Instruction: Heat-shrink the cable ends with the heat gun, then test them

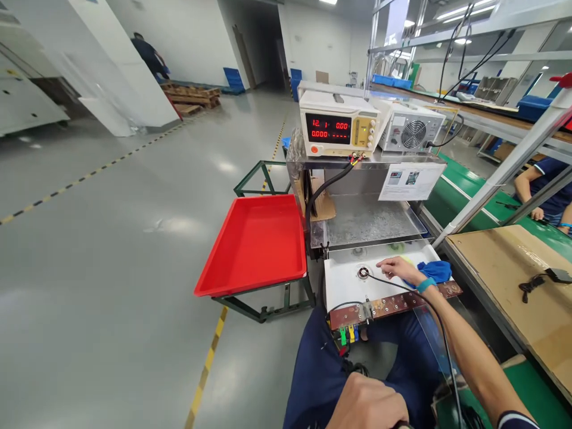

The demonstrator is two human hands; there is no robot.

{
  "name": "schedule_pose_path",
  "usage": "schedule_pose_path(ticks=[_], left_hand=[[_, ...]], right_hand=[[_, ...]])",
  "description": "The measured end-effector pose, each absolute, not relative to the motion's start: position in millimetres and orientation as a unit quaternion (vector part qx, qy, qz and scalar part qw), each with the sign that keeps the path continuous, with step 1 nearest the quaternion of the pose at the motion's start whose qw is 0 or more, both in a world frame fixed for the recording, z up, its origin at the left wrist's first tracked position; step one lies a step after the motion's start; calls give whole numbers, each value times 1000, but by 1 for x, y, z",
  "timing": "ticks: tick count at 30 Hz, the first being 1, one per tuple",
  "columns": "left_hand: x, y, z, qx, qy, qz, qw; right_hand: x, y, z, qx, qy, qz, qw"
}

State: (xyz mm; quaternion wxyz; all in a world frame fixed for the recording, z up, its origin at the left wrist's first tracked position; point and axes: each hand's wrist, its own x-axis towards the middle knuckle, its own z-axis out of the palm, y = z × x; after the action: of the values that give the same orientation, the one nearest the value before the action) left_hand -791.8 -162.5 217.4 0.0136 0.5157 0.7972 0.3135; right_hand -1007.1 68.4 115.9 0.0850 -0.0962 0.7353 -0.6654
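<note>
One hand, the worker's left hand (369,405), was curled into a loose fist above the lap, and I couldn't tell whether anything was inside it. Just past the knees, coloured clips (348,334) hung below a brown strip (400,305) along the near edge of a white desk (338,289). Over that desk the right hand (395,269) was partly open, index finger stretched out, gripping nothing that I could see. Near its fingertip lay a small round part (363,273), its black cable (395,283) trailing back under the wrist. A blue cloth (437,271) sat crumpled beside that wrist. Farther off, a red tray (261,241) rested on a green stand (286,296), and a power supply (339,122) glowed with red digits on a metal shelf (379,157). Well beyond, someone in dark clothes (149,55) stood near wooden pallets (192,95).
</note>
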Motion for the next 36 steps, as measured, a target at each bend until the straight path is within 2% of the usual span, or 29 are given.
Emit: schedule_pose_path(ticks=[2,4,6,8,12,16,21,27,31,34,36], left_hand=[[-792,-150,222,572,792,213,-11],[-796,-132,210,634,759,150,10],[-800,-113,180,682,714,150,61],[-801,-97,138,700,679,185,125],[-794,-90,56,647,700,234,192],[-788,-110,21,553,772,249,191],[-795,-135,44,557,771,254,175],[-800,-155,91,464,810,328,143],[-797,-174,97,344,840,415,67],[-803,-190,87,181,864,469,11],[-812,-198,80,84,882,464,2]], right_hand=[[-978,83,120,-131,682,-707,132],[-941,82,124,-169,623,-723,246],[-902,66,123,-184,564,-717,367],[-872,42,114,-157,505,-742,412],[-845,4,82,-19,440,-817,373],[-845,-17,57,20,481,-803,351],[-851,-45,46,26,523,-798,300],[-858,-68,40,36,520,-816,251],[-862,-86,32,72,582,-791,172],[-863,-87,34,59,681,-723,99],[-864,-76,45,27,741,-665,91]])
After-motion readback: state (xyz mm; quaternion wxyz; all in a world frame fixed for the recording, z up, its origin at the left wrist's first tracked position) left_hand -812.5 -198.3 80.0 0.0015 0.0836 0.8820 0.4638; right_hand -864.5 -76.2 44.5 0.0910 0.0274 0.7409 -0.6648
